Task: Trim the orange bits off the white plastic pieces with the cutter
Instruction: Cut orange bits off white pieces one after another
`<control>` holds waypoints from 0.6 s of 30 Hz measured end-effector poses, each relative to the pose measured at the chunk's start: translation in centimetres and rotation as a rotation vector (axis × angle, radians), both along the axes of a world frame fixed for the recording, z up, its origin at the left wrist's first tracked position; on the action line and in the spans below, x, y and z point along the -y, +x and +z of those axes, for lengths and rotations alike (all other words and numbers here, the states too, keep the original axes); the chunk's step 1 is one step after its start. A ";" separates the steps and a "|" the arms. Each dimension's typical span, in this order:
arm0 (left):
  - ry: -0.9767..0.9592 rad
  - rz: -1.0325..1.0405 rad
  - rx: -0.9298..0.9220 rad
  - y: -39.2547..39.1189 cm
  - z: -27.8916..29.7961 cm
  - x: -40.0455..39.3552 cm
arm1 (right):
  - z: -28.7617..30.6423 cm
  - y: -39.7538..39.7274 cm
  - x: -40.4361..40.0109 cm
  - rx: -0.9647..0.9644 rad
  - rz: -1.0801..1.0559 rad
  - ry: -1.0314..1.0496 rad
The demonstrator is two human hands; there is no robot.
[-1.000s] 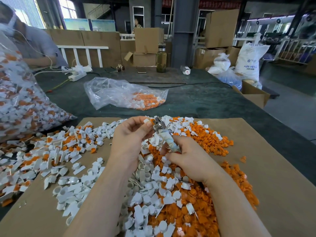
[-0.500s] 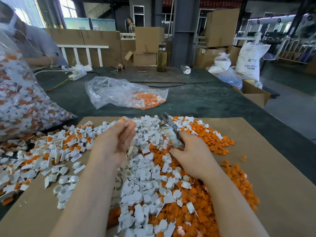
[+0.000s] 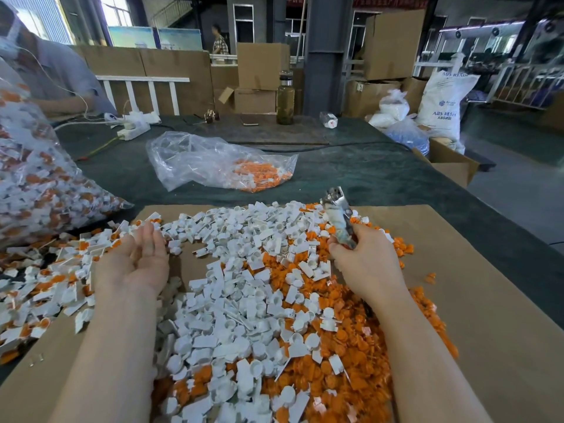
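Observation:
A big heap of white plastic pieces [image 3: 238,300] covers the middle of the brown cardboard sheet [image 3: 488,315]. Cut-off orange bits [image 3: 345,346] pile up on its right side. Pieces with orange still on them [image 3: 45,285] lie spread at the left. My right hand [image 3: 363,264] grips the metal cutter [image 3: 338,215] by its taped handles, jaws pointing up and away over the heap's far right. My left hand [image 3: 143,261] hovers palm-up over the heap's left edge, fingers straight, holding nothing that I can see.
A full clear bag of white-and-orange pieces [image 3: 33,184] leans at the left. A clear bag with orange scraps [image 3: 219,163] lies on the dark green table [image 3: 366,172] beyond the cardboard. A person sits at the far left. A bottle [image 3: 285,99], boxes and sacks stand behind.
My hands have moved apart. The left hand let go of the piece it held at the cutter, swung left and opened palm-up. The right hand carried the cutter to the right.

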State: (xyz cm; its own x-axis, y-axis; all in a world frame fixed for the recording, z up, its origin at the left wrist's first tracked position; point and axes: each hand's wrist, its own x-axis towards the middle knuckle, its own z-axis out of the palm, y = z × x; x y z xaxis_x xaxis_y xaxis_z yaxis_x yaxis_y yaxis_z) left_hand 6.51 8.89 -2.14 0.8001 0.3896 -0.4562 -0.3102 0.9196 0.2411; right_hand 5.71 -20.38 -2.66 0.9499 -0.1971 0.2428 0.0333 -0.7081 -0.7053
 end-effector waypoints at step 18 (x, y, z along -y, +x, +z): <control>2.564 -0.633 0.102 -1.0 -1.0 12.4 | 0.6 -0.5 0.6 -0.289 0.255 -0.223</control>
